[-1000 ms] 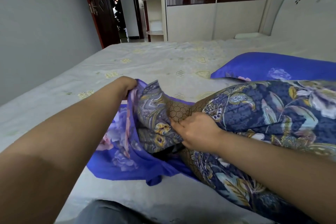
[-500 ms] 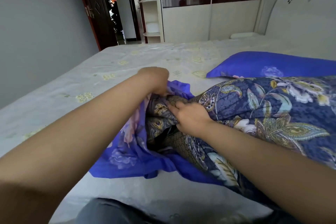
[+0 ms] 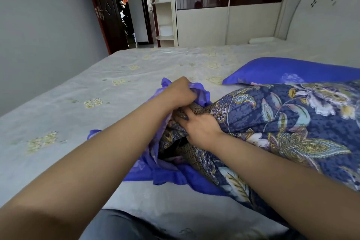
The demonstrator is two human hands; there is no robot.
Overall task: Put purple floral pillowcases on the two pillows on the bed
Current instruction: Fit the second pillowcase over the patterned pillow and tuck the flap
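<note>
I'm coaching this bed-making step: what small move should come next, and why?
Probably pull the purple pillowcase further over the patterned pillow: the left hand grips its opening and the right hand holds the pillow's corner, but most of the pillow lies uncovered.

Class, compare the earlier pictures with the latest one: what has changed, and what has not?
The left hand has pulled the purple pillowcase edge farther over the patterned pillow; the right hand keeps holding the pillow's end. The covered pillow behind stayed put.
</note>
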